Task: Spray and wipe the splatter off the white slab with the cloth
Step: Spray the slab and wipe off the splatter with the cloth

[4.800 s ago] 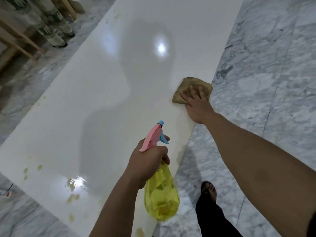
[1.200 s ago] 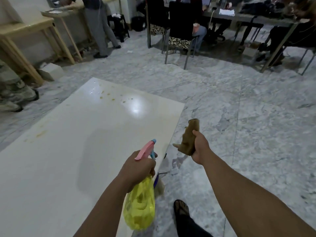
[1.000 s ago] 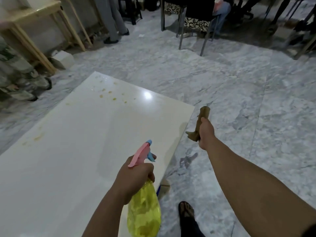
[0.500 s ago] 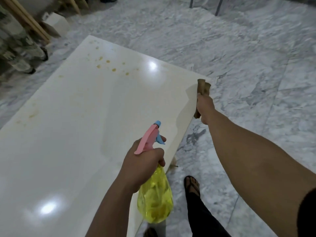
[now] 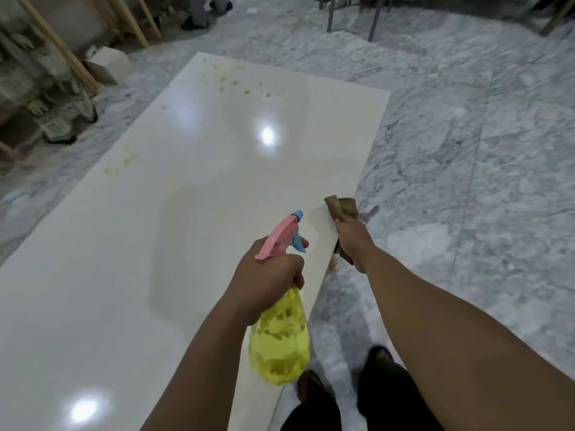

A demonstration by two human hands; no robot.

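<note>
The white slab [image 5: 193, 213] lies flat on the marble floor [image 5: 482, 150], glossy, with yellow-brown splatter [image 5: 242, 88] dotted near its far end and fainter stains [image 5: 124, 160] along its left edge. At the slab's right edge the right hand [image 5: 353, 241] has its fingers closed around a bunched brown cloth [image 5: 342, 208]. The left hand [image 5: 267, 281] grips a yellow spray bottle [image 5: 280, 343] by the neck, its pink trigger head [image 5: 281, 236] pointing forward over the slab.
</note>
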